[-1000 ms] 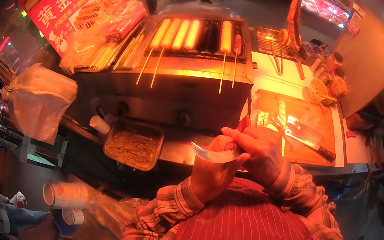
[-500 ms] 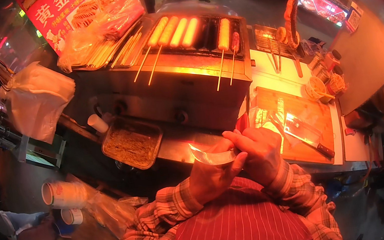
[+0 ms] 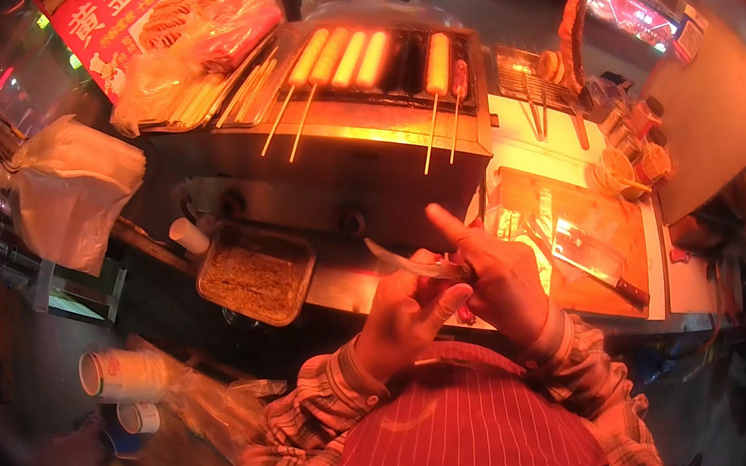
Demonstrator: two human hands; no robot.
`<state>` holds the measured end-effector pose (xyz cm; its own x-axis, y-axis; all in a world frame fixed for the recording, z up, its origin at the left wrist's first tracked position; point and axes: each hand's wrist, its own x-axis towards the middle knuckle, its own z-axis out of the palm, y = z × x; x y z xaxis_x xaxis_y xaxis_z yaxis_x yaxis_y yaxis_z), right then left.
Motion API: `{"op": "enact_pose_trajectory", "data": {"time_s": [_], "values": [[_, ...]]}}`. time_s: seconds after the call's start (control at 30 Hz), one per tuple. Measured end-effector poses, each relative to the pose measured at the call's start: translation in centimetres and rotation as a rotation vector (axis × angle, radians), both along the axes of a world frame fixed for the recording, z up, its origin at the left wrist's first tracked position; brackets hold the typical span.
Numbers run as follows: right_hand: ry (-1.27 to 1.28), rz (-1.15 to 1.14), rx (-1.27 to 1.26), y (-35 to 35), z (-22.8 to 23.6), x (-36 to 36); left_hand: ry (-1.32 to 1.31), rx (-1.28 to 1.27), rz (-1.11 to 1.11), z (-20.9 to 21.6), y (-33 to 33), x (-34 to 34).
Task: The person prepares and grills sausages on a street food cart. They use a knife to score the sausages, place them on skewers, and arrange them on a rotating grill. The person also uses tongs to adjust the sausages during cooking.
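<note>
My right hand (image 3: 507,281) is closed around the handle end of what looks like a small knife (image 3: 409,261). Its pale, curved blade points left and up, crossing over my left hand (image 3: 396,321). The right index finger sticks out upward. My left hand is curled beneath the blade, its thumb close to the right hand's fingers. A bit of something red (image 3: 465,315) shows between the hands; most of it is hidden. Both hands are in front of my striped red apron (image 3: 463,415), left of the cutting board (image 3: 607,228).
A grill (image 3: 417,112) holds several pale skewered sausages (image 3: 344,58). Beyond the hands, a cleaver (image 3: 595,263) lies on the board. Left are a tray of brown crumbs (image 3: 254,275), plastic bags (image 3: 79,188) and stacked paper cups (image 3: 125,375). Seasoning tubs (image 3: 614,168) stand at right.
The right index finger has lifted and stretched out. The blade has tilted and risen slightly, its broad face now less visible. The red bit has come into view beneath the hands.
</note>
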<state>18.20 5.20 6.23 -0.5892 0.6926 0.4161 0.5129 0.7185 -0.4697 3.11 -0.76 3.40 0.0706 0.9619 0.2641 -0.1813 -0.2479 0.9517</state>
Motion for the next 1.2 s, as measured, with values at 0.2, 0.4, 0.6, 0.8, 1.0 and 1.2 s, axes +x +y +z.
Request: {"op": "enact_pose_trajectory", "data": {"time_s": [0.2, 0.4, 0.6, 0.8, 1.0, 1.2], "values": [[0.633, 0.1, -0.978, -1.5, -2.6, 0.2, -0.451, -0.029, 0.063, -2.2, 1.6, 0.3], [0.271, 0.051, -0.434, -1.2, -4.0, 0.6, -0.354, -0.084, 0.174, -1.3, 2.4, -0.8], [0.176, 0.126, -0.278, -0.7, -3.1, 2.4, -0.162, -0.22, 0.001, -1.8, 2.8, -2.5], [0.447, 0.129, -0.823, -1.5, -4.7, 2.1, -0.372, -0.478, 0.116, -1.9, 3.1, -0.6], [0.027, -0.125, 0.061, -1.4, -5.7, 1.6, -0.223, -0.315, 0.363, -1.5, 3.3, 0.7], [0.233, -0.114, -0.105, -1.1, -4.7, -0.6, -0.159, -0.161, 0.588, -3.0, 5.1, 1.2]]}}
